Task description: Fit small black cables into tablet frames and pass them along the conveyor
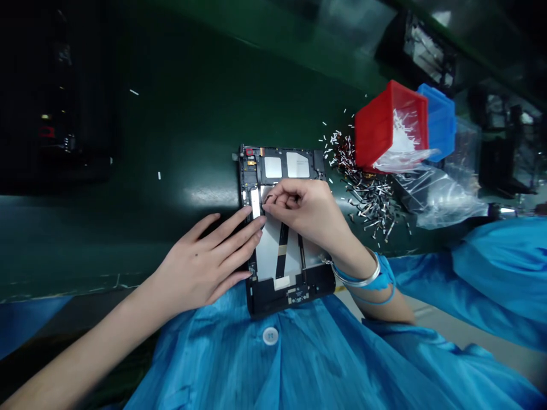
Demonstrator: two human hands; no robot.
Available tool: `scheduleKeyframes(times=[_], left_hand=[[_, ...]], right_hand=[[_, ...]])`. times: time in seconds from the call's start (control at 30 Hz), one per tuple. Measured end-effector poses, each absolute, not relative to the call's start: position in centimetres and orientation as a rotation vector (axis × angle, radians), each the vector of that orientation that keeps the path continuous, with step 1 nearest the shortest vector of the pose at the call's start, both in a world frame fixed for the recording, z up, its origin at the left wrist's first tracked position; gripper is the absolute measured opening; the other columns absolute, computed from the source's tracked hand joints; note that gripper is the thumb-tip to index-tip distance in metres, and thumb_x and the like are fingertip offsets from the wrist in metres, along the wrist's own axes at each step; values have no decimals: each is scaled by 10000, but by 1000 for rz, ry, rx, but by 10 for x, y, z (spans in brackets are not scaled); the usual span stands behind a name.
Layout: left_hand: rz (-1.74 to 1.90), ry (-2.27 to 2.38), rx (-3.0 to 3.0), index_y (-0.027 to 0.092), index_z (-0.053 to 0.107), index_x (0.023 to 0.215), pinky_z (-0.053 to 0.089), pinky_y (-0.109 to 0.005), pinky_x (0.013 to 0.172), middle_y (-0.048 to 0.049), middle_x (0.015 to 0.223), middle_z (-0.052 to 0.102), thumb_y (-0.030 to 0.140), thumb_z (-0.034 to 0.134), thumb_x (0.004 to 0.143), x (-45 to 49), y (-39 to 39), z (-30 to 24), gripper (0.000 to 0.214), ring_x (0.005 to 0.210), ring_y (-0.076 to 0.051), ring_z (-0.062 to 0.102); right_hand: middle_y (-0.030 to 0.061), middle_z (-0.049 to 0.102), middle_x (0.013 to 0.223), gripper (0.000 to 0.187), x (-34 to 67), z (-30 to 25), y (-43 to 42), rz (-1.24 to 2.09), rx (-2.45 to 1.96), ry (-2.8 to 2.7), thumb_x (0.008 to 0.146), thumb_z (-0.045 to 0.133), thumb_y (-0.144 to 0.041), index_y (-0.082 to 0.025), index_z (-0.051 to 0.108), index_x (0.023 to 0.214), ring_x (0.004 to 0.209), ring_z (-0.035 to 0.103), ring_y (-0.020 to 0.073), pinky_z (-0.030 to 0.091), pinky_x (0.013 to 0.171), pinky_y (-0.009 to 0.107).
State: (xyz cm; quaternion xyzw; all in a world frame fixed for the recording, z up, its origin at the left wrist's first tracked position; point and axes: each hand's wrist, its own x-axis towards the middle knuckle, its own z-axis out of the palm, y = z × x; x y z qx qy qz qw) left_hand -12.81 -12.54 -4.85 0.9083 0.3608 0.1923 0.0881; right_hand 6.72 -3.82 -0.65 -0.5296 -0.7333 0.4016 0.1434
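Note:
An opened tablet-like device (267, 250) lies at the table's near edge, its inside facing up. Pale metal plates (298, 165), a white strip (255, 203) and a dark flat ribbon cable (282, 250) show in it. My left hand (209, 256) is spread over the device's left side, fingers stretched out and fingertips resting near the white strip. Over the middle of the device, my right hand (303, 210) is closed in a pinch. A small dark part (268, 198) shows at its fingertips; its exact kind is too small to tell.
Right of the device lies a pile of small metallic and dark parts (376, 202) with scattered white slips. Beyond it stand a red bin (374, 128) holding white pieces, a blue bin (444, 119) and clear plastic bags (444, 196). A co-worker's blue sleeve (499, 267) is at the right.

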Motion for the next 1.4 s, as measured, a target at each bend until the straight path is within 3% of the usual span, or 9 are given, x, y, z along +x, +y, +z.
scheduleKeyframes(times=[0.6, 0.83, 1.07, 1.4], left_hand=[[565, 1029, 2611, 219, 481, 1358, 286, -457, 1120, -68, 1442, 475, 403, 393, 965, -131, -121, -50, 442, 1376, -282, 382], [567, 1033, 2730, 137, 528, 1299, 293, -447, 1109, -100, 1415, 505, 380, 365, 978, -129, -120, -49, 434, 1364, -290, 398], [613, 1034, 2810, 46, 606, 1191, 423, -459, 986, -155, 1295, 602, 384, 416, 967, -124, -106, -35, 448, 1242, -326, 529], [591, 1105, 2862, 61, 607, 1194, 426, -461, 968, -164, 1291, 605, 337, 422, 960, -118, -93, -36, 406, 1225, -336, 540]], right_hand=[[-63, 498, 511, 74, 68, -10, -36, 1163, -1524, -2064, 769, 636, -134, -153, 635, 698, 495, 411, 55, 324, 541, 232], [-63, 492, 501, 80, 66, -10, -34, 1146, -1555, -2064, 764, 635, -131, -153, 637, 687, 494, 422, 56, 321, 521, 218], [-53, 502, 517, 64, 62, -8, -32, 1147, -1626, -2030, 737, 629, -110, -145, 643, 684, 518, 441, 69, 303, 537, 231], [-37, 563, 589, 76, 58, -9, -29, 1044, -1649, -2032, 772, 582, -147, -165, 635, 719, 534, 446, 77, 304, 545, 226]])
